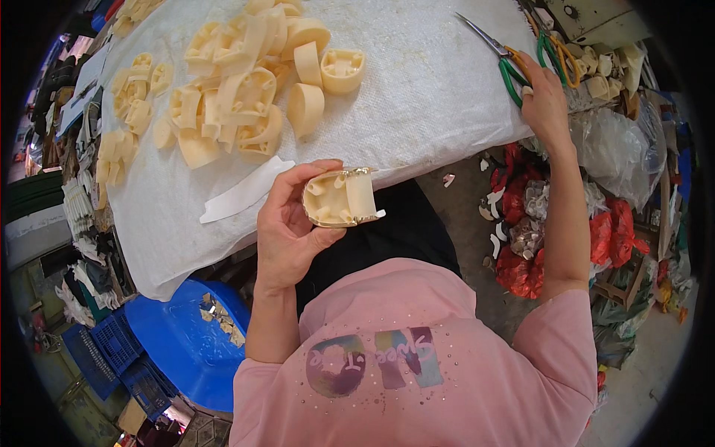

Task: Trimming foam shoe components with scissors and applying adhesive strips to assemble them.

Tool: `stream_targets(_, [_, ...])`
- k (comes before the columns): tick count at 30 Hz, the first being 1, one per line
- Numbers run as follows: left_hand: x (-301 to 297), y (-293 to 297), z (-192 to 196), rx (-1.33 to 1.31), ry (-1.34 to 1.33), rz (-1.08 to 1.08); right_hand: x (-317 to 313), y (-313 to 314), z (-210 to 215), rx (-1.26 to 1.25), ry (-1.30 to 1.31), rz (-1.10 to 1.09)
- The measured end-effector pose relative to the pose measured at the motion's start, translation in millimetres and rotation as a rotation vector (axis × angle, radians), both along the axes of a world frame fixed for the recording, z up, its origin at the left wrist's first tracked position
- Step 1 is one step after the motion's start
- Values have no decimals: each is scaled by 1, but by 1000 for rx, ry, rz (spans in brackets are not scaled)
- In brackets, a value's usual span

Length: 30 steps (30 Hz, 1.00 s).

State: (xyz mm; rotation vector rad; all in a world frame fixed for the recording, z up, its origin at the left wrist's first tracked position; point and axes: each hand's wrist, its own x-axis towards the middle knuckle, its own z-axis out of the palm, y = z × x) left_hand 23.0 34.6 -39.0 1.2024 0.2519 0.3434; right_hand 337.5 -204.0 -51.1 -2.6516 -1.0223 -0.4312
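My left hand (287, 223) grips a cream hollow plastic piece shaped like a shoe heel (331, 200), in front of the table's near edge. Its open ribbed side faces up, and a shiny gold covering runs round its rim. A small white bit sticks out at its lower right corner. At the far right of the table my right hand (545, 104) has its fingers closed on the handles of a pair of scissors (514, 68), one loop green and the other orange. The slim metal blades point far left, a little apart. A white strip (246, 192) lies near my left hand.
Many similar cream heel pieces (246, 97) are heaped on the white-covered table (417, 89). A second green-and-orange-handled tool (555, 52) lies at the right edge. A blue basin (179, 335) with scraps stands lower left. Red bags (514, 272) and clear plastic (618, 153) are at right.
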Motion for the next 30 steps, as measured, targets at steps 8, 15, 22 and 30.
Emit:
stream_targets(8, [-6,5,5,117,37,31,-56,16,22,284,171,213])
stream_targets(15, [-15,16,11,86,101,-12,-131,16,84,-234,435,713])
stream_targets(22, [-12,16,16,141,122,-60,-135,22,89,-294,450,777])
stream_targets(30, [-12,18,14,191,128,-100,-133,27,95,-397,328,836])
